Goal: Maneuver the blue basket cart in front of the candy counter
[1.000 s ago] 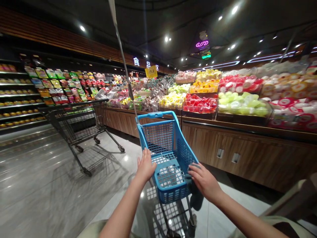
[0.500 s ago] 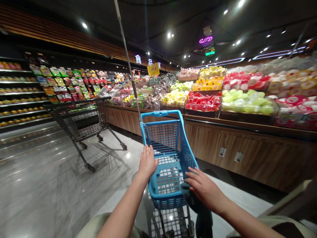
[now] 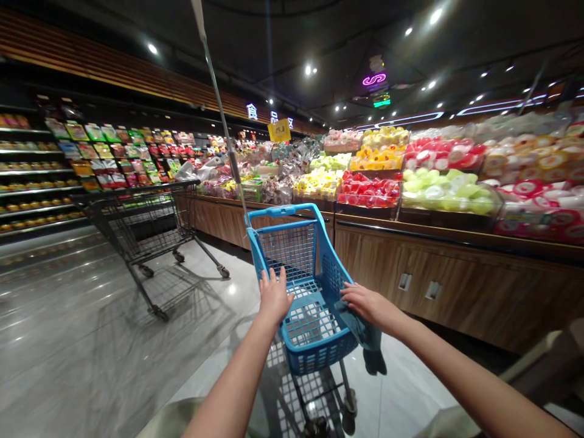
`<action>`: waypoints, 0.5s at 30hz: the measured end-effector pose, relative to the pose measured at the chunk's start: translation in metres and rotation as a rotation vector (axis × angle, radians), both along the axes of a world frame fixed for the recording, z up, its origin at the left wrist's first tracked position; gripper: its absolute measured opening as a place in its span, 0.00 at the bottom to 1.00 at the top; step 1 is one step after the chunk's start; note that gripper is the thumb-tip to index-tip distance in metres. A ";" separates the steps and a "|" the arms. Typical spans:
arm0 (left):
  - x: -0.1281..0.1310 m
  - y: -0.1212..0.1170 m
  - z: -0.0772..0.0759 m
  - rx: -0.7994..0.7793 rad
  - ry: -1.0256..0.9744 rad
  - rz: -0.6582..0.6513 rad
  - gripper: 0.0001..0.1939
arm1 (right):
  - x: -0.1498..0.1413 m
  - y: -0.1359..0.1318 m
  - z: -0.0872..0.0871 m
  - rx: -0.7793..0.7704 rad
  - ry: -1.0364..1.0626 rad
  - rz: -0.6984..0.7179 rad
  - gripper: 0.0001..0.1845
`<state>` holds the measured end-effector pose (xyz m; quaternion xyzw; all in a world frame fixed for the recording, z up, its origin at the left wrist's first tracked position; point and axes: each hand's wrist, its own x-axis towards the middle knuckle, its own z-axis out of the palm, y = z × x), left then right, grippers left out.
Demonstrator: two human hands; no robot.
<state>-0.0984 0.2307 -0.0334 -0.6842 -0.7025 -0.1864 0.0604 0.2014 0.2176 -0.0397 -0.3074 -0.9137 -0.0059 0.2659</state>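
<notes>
A small blue plastic shopping cart [image 3: 298,359] stands in front of me, its mesh basket bare inside. My left hand [image 3: 275,295] is at the basket's left rim, fingers spread and pointing forward. Over on the right rim, my right hand [image 3: 371,304] rests with its fingers stretched out, touching a dark teal cloth [image 3: 362,334]. The cloth hangs down outside the basket; its upper part is partly under the hand. A thin pole [image 3: 219,100] rises from the cart's far left corner and leans left.
A black wire shopping cart [image 3: 155,219] stands to the left on the shiny tiled floor. Ahead and right runs a wooden counter [image 3: 378,261] with bins of wrapped jellies, red jellies [image 3: 369,190] among them. Stocked shelves [image 3: 36,176] line the left. A yellow price sign [image 3: 279,129] hangs over the counter.
The blue cart's far end has shifted left and its near end right. My right hand has moved up and forward along the right rim. The cloth now hangs farther out, beside the basket.
</notes>
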 end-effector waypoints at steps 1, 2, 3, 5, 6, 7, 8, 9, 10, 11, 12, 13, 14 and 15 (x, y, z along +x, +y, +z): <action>0.001 0.000 0.000 0.008 -0.013 0.013 0.40 | -0.003 -0.003 -0.005 0.026 0.021 -0.038 0.14; 0.001 0.000 0.000 0.015 -0.027 0.028 0.37 | -0.007 -0.007 -0.011 0.055 0.047 -0.087 0.14; 0.002 0.000 0.000 0.022 -0.044 0.044 0.34 | -0.013 -0.013 -0.016 0.086 0.075 -0.143 0.14; 0.002 -0.001 -0.001 0.029 -0.077 0.070 0.30 | -0.029 -0.028 -0.026 0.142 0.127 -0.243 0.14; 0.003 -0.001 -0.001 0.030 -0.091 0.078 0.29 | -0.038 -0.036 -0.030 0.162 0.144 -0.271 0.14; 0.002 -0.002 -0.001 0.029 -0.103 0.082 0.29 | -0.047 -0.044 -0.033 0.176 0.154 -0.279 0.14; 0.002 -0.002 -0.001 0.028 -0.112 0.081 0.29 | -0.055 -0.051 -0.035 0.186 0.156 -0.267 0.14; 0.001 -0.003 -0.001 0.027 -0.120 0.078 0.29 | -0.061 -0.056 -0.036 0.195 0.152 -0.245 0.14; 0.000 -0.003 -0.001 0.025 -0.126 0.074 0.29 | -0.065 -0.061 -0.037 0.206 0.144 -0.218 0.14; -0.001 -0.003 -0.001 0.023 -0.132 0.068 0.29 | -0.066 -0.063 -0.037 0.219 0.131 -0.191 0.14; -0.003 -0.004 -0.001 0.020 -0.136 0.063 0.29 | -0.065 -0.064 -0.036 0.235 0.115 -0.164 0.14; -0.005 -0.004 -0.001 0.017 -0.140 0.057 0.30 | -0.060 -0.063 -0.036 0.250 0.094 -0.138 0.14; -0.006 -0.004 -0.001 0.015 -0.144 0.052 0.30 | -0.053 -0.060 -0.035 0.263 0.073 -0.118 0.13; -0.008 -0.005 -0.001 0.014 -0.148 0.048 0.30 | -0.045 -0.057 -0.034 0.274 0.054 -0.104 0.13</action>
